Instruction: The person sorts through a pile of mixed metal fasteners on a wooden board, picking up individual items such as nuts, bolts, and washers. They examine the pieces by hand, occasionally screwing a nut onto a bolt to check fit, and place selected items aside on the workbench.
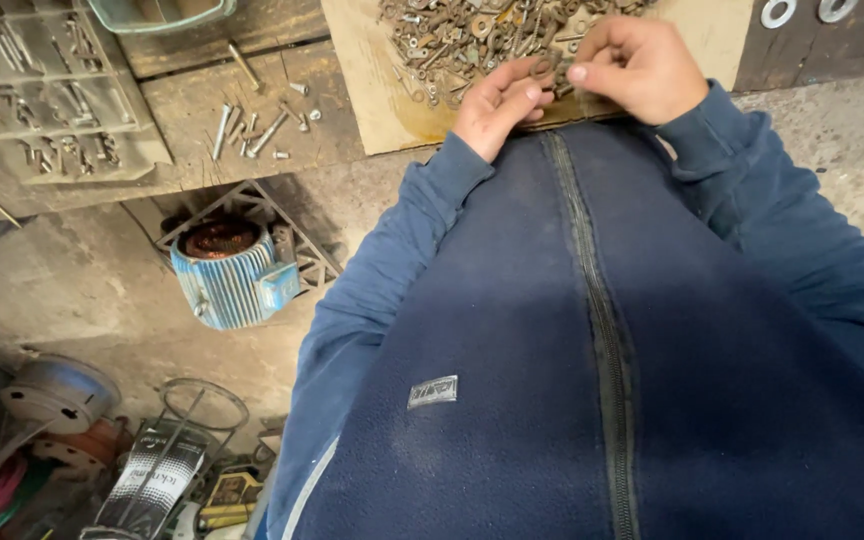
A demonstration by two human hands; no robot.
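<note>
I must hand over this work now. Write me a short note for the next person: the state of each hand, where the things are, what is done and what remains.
Left hand: open, palm up at the near edge of the board, fingers touching rusty pieces.
Right hand: fingertips pinched together over the same spot; what they grip is too small to tell.
Things: a pile of rusty hardware lies on the board. Several bolts lie apart on the bench, left of it. A grey compartment tray further left holds some pieces. Two shiny washers lie on the right.
Done: some pieces lie apart from the pile.
Left: most of the pile.
</note>
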